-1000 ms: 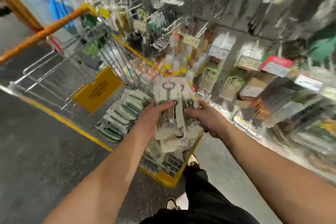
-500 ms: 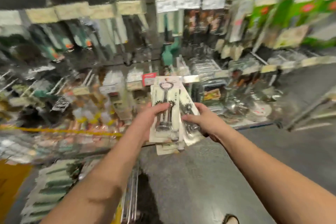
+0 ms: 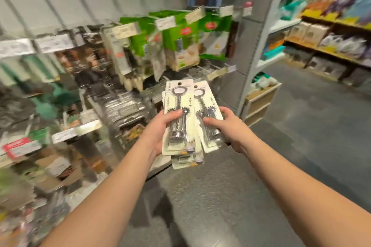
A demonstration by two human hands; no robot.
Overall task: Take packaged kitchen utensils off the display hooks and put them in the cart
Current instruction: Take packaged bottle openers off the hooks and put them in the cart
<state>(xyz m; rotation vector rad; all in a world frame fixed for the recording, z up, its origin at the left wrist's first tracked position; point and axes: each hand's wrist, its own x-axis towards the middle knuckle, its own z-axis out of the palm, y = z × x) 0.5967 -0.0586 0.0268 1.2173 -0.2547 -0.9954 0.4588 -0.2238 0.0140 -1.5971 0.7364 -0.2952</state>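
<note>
Currently, a fanned stack of carded corkscrew packs (image 3: 178, 118) is held up between both hands. The left hand (image 3: 160, 128) is curled round the front pack, thumb across its metal body; the right hand (image 3: 226, 126) pinches a second pack (image 3: 206, 110) just beside it. Blurred display hooks (image 3: 124, 46) of packaged goods hang beyond the fingers (image 3: 210, 121).

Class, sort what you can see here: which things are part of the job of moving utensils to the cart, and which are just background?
Job: corkscrew packs; left hand; right hand, both holding them.
Background: green bags; price tags; wooden shelving; floor.
</note>
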